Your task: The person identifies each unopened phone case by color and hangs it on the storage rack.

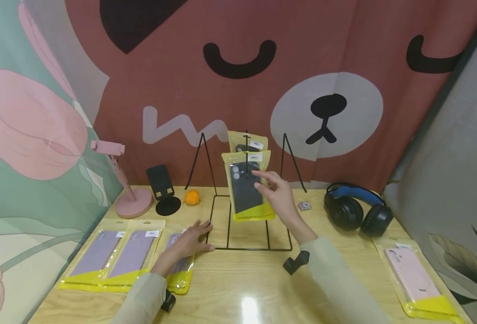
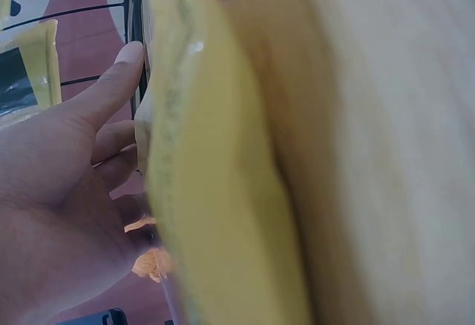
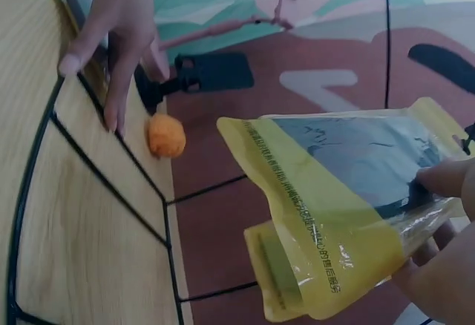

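A black wire display stand [image 1: 253, 248] is on the wooden table. From its hook hangs a clear and yellow packet holding a dark phone case [image 1: 244, 193], with a similar packet [image 1: 238, 140] behind it. My right hand [image 1: 281, 195] is at the front packet's right side, thumb and index fingertips apart over its face. In the right wrist view the thumb overlaps the dark case [image 3: 356, 154]. My left hand [image 1: 191, 238] lies with fingers spread at the stand's front left corner, partly covering a packet with a purple phone case [image 1: 182, 265].
Two more purple-case packets [image 1: 133, 254] lie at the left. Behind them stand a pink phone holder [image 1: 134, 202], a black phone holder [image 1: 161, 180] and an orange fuzzy ball [image 1: 192, 197]. Headphones [image 1: 345, 211] and a pink-case packet [image 1: 410, 274] are at the right.
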The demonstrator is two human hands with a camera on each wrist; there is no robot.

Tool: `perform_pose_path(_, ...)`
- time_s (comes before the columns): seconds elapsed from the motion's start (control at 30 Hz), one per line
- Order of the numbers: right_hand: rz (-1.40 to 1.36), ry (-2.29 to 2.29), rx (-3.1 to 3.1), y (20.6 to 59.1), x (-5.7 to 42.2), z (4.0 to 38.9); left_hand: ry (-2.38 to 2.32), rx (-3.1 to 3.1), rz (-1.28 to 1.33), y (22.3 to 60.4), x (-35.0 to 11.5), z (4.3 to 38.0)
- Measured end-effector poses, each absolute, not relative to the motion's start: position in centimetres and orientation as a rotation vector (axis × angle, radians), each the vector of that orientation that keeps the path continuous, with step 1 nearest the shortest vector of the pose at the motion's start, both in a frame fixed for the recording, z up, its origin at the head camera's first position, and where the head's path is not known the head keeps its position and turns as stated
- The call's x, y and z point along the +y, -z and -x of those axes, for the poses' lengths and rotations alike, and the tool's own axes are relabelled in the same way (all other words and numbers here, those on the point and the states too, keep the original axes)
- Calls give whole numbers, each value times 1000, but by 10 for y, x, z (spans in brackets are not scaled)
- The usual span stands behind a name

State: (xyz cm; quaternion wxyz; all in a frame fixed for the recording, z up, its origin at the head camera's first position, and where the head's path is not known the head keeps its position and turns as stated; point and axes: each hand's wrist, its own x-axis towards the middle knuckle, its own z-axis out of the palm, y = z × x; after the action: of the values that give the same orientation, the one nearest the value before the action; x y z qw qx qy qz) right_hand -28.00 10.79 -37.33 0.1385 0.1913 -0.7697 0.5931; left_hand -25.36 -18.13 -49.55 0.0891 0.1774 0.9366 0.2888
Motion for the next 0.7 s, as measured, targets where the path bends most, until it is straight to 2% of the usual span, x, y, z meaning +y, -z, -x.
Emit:
perform_pose_path(0.2,-507,-1703,-2158,390,108,309,-869,2762,-512,498,-177,249)
perform_pose_path(0.37,-509,-1657,-2164,397,114,315,-872,2769,-536,500,-177,249)
perform_pose_path(0.53,-484,-1543,-2224,406,135,296,-872,2777,-508,501,-177,248)
perform_pose_path(0.7,-551,-1313,-2303,411,181,257,-859,2778,-512,501,-176,249)
